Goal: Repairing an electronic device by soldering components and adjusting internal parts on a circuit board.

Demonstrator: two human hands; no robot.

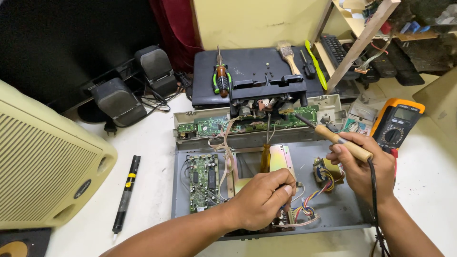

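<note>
Opened disc-player chassis (333, 209) on the white table (152, 143), lid off. The right hand (354, 166), fingers closed round a wooden-handled soldering iron (340, 140), aims the tip toward 11 o'clock at the green front circuit board (247, 123). The left hand (262, 197), fingers curled shut on a thin tool too hidden to identify, rests at 6 o'clock. Risk: the hot tip could slip and scorch the nearby ribbon cable (223, 143) or bridge neighbouring joints. The transformer (326, 172) sits at 3 o'clock.
</note>
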